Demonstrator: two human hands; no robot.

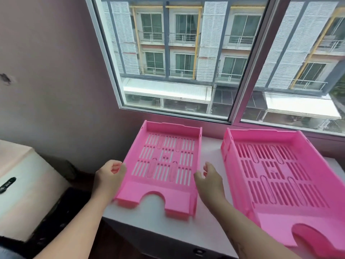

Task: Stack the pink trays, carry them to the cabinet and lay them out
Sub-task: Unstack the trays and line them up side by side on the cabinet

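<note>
1. Head view, far left: white box [16,186] beside the purple wall [46,81].
2. Left hand [110,174] at left tray [164,169], fingers curled at its left edge, touching; can't tell if gripping.
3. Left tray sits on white surface [211,227], notch twd the person.
4. Right hand [209,178] at tray's right edge, fingers apart, not clamped.
5. Right tray [280,180] further right on same surface, under window [186,58]; looks like stacked trays.

Upstairs home room: my mauve painted wall [56,71], wide aluminium-framed sliding window [233,109] facing shuttered apartment balconies [186,40].
</note>
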